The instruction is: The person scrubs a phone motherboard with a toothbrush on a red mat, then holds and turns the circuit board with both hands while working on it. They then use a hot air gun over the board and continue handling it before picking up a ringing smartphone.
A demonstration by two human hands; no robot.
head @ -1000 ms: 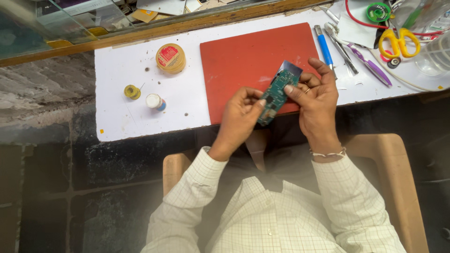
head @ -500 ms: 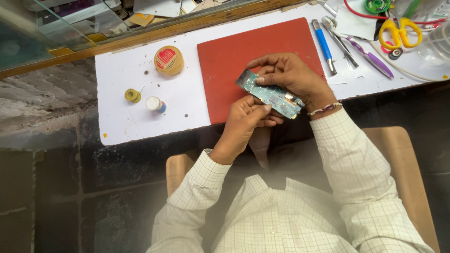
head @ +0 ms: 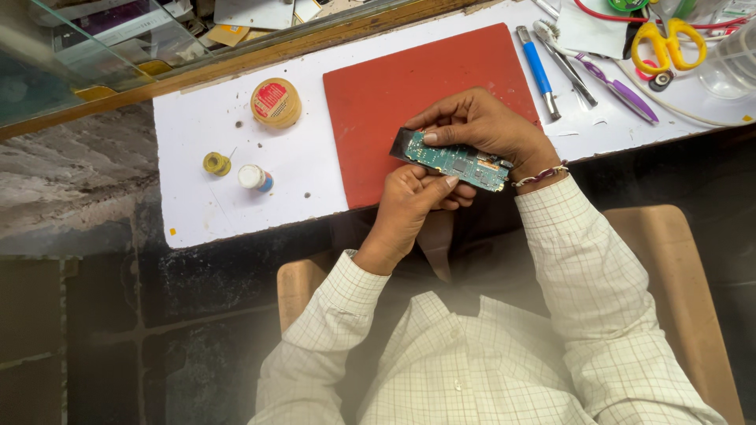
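A narrow green circuit board point(head: 457, 161) sits at frame centre, over the near edge of a red rectangular mat point(head: 409, 86) on the white tabletop point(head: 205, 205). Left hand point(head: 413, 197) pinches its lower edge; right hand point(head: 480, 126) grips from above. A blue-handled screwdriver point(head: 539, 71) lies upper right.

The circuit board point(head: 461, 163) between the left hand point(head: 409, 201) and right hand point(head: 480, 126) is green with a black end. Under the hands lies a red mat point(head: 394, 94) on a white tabletop point(head: 197, 197). Beyond the right hand: a blue-handled tool point(head: 538, 69), a purple-handled one point(head: 622, 88), yellow scissors point(head: 668, 43). The sleeves point(head: 583, 275) are white, checked with fine lines.
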